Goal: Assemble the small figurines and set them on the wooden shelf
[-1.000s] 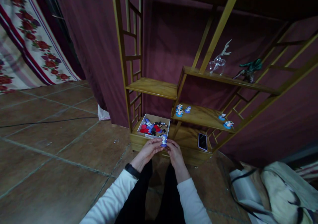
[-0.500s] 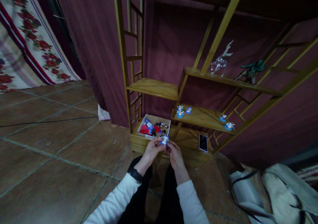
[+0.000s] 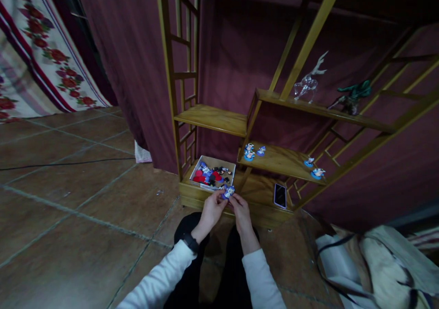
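Observation:
Both of my hands pinch a small blue and white figurine (image 3: pixel 227 191) in front of the lowest board of a wooden shelf unit (image 3: pixel 212 118). My left hand (image 3: pixel 212 205) grips it from the left, with a dark watch on that wrist. My right hand (image 3: pixel 240 208) grips it from the right. Just behind the figurine sits a white box (image 3: pixel 230 167) filled with several red, blue and black small pieces. More blue figurines (image 3: pixel 253 152) stand on the low middle shelf, and two others (image 3: pixel 313 168) stand at its right end.
A phone (image 3: pixel 280 195) lies flat on the bottom board to the right of my hands. A clear glass deer (image 3: pixel 307 81) and a dark green figure (image 3: pixel 351 95) stand on the upper shelf. A pale bag (image 3: pixel 373 263) lies on the tiled floor at right. A cable (image 3: pixel 65 165) crosses the floor at left.
My hands have shifted slightly up and forward with the figurine, turning it between the fingers. The view has tilted a little; nothing else has moved.

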Action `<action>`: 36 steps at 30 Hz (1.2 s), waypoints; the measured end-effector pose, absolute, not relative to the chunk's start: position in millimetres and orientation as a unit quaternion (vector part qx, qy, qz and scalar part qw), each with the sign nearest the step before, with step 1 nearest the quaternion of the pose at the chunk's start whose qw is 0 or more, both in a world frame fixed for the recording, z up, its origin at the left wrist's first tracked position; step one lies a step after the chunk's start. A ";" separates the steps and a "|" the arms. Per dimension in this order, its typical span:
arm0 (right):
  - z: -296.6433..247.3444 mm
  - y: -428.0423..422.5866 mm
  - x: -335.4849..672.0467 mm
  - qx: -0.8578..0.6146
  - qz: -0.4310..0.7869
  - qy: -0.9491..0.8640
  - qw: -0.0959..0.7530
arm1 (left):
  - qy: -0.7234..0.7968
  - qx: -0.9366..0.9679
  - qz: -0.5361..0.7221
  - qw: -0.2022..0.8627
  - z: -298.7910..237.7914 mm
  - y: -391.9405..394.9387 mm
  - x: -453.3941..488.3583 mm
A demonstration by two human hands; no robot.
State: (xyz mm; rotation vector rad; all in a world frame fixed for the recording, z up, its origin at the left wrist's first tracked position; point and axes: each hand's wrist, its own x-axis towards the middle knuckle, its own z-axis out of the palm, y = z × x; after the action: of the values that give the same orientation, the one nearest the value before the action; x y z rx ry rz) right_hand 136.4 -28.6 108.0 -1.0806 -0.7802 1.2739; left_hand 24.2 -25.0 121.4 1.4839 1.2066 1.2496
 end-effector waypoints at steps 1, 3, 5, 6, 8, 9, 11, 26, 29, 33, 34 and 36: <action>106.2 -28.1 137.3 -0.472 0.547 -0.338 0.603 | 0.491 0.607 0.484 0.395 123.1 -26.1 24.3; 102.8 -27.3 138.8 -0.481 0.542 -0.339 0.600 | 0.514 0.642 0.455 0.342 126.2 -29.0 24.4; 99.7 -26.6 140.0 -0.488 0.533 -0.345 0.599 | 0.535 0.677 0.420 0.280 127.4 -32.4 24.2; 98.1 -26.2 140.6 -0.492 0.524 -0.349 0.601 | 0.543 0.693 0.402 0.251 126.9 -33.9 24.0; 93.8 -25.1 141.7 -0.495 0.506 -0.361 0.607 | 0.549 0.722 0.365 0.208 123.5 -35.6 23.5; 90.9 -24.3 142.3 -0.495 0.499 -0.365 0.611 | 0.546 0.736 0.349 0.195 120.6 -35.7 23.1; 82.9 -22.4 143.3 -0.491 0.496 -0.365 0.616 | 0.534 0.759 0.327 0.180 112.9 -34.4 22.1; 16.7 -18.2 146.2 -0.424 0.605 -0.273 0.616 | 0.477 0.848 0.192 0.129 58.1 -23.7 7.0; 11.2 -18.7 151.1 -0.420 0.621 -0.265 0.607 | 0.466 0.857 0.182 0.123 47.9 -21.5 7.0; 5.5 -18.9 155.3 -0.436 0.612 -0.266 0.604 | 0.451 0.869 0.149 0.138 39.3 -21.2 5.7; 4.4 -18.7 156.1 -0.436 0.611 -0.268 0.604 | 0.447 0.873 0.139 0.138 38.6 -21.4 5.4; 2.5 -17.8 157.8 -0.432 0.614 -0.271 0.602 | 0.437 0.881 0.124 0.132 38.3 -21.8 4.8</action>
State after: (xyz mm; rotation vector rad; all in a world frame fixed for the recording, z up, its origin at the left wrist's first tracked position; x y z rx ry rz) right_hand 157.8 -17.8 2.5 -1.0015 -0.6270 1.4230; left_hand 4.8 -21.8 38.3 2.5578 1.2676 0.3594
